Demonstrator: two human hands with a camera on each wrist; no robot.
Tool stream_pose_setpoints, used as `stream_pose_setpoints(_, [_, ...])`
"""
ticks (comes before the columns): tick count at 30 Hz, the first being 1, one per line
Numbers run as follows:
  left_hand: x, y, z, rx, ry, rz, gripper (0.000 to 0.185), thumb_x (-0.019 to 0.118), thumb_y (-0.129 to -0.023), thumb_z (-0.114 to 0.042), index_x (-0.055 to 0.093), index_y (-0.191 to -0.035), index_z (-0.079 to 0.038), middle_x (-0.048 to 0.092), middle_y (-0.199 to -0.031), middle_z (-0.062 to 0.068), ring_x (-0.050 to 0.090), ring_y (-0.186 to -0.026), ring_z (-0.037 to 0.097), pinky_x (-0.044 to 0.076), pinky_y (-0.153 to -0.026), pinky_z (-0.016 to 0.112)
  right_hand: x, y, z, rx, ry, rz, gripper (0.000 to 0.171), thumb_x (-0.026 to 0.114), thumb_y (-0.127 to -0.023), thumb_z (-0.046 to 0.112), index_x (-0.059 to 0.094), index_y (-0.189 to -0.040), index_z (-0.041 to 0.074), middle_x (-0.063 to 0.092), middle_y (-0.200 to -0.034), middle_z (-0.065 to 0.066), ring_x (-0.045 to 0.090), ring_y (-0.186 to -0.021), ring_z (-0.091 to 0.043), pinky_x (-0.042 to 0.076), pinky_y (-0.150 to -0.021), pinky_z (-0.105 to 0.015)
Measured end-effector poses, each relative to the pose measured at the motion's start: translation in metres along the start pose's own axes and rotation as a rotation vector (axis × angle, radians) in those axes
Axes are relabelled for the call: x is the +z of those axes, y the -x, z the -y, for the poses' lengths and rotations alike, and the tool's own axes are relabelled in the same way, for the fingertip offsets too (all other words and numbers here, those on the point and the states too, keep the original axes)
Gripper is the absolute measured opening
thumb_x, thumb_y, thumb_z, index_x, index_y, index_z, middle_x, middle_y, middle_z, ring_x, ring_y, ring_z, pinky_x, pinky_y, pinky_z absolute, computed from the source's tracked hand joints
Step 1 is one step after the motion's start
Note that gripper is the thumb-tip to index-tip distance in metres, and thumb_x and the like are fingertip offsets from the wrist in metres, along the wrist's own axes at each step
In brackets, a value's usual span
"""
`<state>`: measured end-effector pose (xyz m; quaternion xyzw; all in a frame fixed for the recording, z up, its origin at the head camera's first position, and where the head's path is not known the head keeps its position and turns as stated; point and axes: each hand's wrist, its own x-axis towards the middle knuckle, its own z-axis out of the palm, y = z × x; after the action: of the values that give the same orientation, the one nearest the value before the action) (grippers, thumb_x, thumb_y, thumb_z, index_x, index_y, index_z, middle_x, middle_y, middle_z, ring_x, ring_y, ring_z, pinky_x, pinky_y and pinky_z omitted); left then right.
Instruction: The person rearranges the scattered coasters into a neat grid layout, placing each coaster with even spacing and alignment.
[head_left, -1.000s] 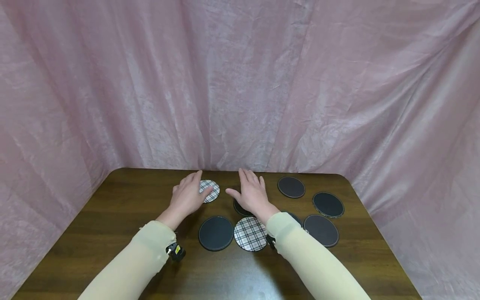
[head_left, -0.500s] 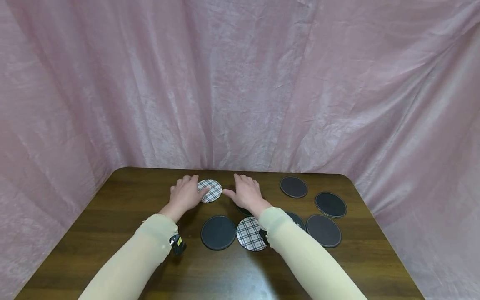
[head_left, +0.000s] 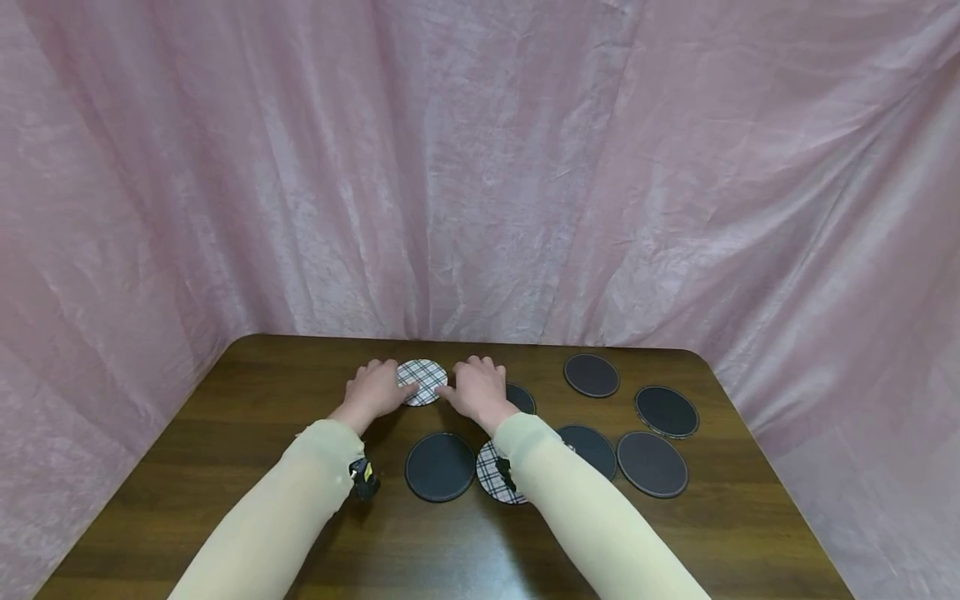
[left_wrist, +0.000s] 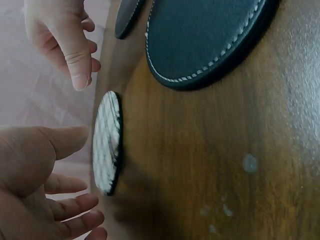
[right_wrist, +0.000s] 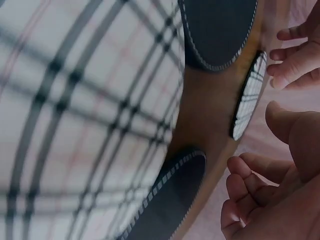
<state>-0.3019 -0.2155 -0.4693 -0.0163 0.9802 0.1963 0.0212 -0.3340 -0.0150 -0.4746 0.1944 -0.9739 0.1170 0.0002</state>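
At the far middle of the table, in the head view, lies a round plaid coaster (head_left: 426,375), white with dark lines. My left hand (head_left: 375,389) hovers at its left edge, the thumb over the rim. On the other side is my right hand (head_left: 478,390), thumb pointing at the coaster's right edge. Both hands are bare, with relaxed, slightly bent fingers and nothing in them. The left wrist view shows the plaid coaster (left_wrist: 106,145) flat on the table, just beyond the left thumb. Part of a second plaid coaster (head_left: 491,477) is hidden under the right forearm.
A black coaster (head_left: 440,467) with a stitched rim lies nearer, left of the second plaid one. Several more dark coasters, such as one at the back (head_left: 591,375) and one further right (head_left: 667,411), lie on the brown wooden table (head_left: 247,417). Behind hangs a pink curtain (head_left: 480,167).
Both hands have come down toward the far plaid coaster. The right hand has moved left, uncovering more of the dark coaster behind it. The coasters keep their places on the table.
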Motion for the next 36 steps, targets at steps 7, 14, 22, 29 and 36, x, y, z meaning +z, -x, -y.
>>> stream_pose_setpoints(7, [0.009, -0.013, 0.015, -0.026, 0.029, 0.037, 0.076, 0.074, -0.105, -0.042, 0.052, -0.153, 0.012, 0.052, -0.148, 0.037, 0.046, -0.141, 0.058, 0.042, -0.110, 0.074, 0.009, -0.002, 0.005, 0.050, -0.015, 0.036, 0.062, 0.075, -0.104, 0.054, 0.071, -0.145, 0.008, 0.068, -0.136, -0.013, 0.055, -0.121, -0.033, 0.042, -0.096, -0.048])
stream_pose_setpoints(14, [0.007, -0.011, 0.010, -0.043, 0.038, 0.034, 0.074, 0.081, -0.100, -0.039, 0.057, -0.147, 0.012, 0.053, -0.141, 0.036, 0.049, -0.133, 0.055, 0.046, -0.107, 0.069, 0.016, -0.012, 0.004, 0.059, 0.009, 0.065, 0.057, 0.074, -0.103, 0.058, 0.077, -0.131, 0.009, 0.067, -0.125, -0.012, 0.054, -0.115, -0.032, 0.041, -0.096, -0.049])
stream_pose_setpoints(22, [0.006, -0.008, 0.012, -0.054, 0.060, 0.034, 0.075, 0.090, -0.092, -0.041, 0.061, -0.131, 0.016, 0.060, -0.122, 0.035, 0.059, -0.118, 0.053, 0.052, -0.100, 0.063, 0.011, -0.004, 0.016, 0.019, 0.059, 0.048, 0.053, 0.079, -0.099, 0.058, 0.079, -0.125, 0.011, 0.068, -0.122, -0.008, 0.056, -0.116, -0.029, 0.043, -0.095, -0.045])
stream_pose_setpoints(29, [0.022, -0.024, 0.025, -0.061, 0.066, 0.031, 0.085, 0.095, -0.086, -0.046, 0.059, -0.130, 0.017, 0.062, -0.121, 0.035, 0.061, -0.117, 0.054, 0.052, -0.102, 0.061, 0.012, -0.002, 0.018, 0.041, 0.034, 0.041, 0.053, 0.083, -0.097, 0.056, 0.078, -0.126, 0.012, 0.068, -0.117, -0.007, 0.056, -0.113, -0.028, 0.043, -0.094, -0.044])
stream_pose_setpoints(36, [0.039, -0.028, 0.037, 0.007, 0.095, -0.105, 0.084, 0.098, -0.084, -0.043, 0.051, -0.127, 0.012, 0.068, -0.113, 0.032, 0.067, -0.106, 0.054, 0.055, -0.090, 0.061, 0.011, -0.002, 0.016, 0.061, -0.059, 0.024, 0.059, 0.088, -0.094, 0.051, 0.072, -0.130, 0.008, 0.070, -0.118, -0.010, 0.059, -0.113, -0.031, 0.045, -0.097, -0.048])
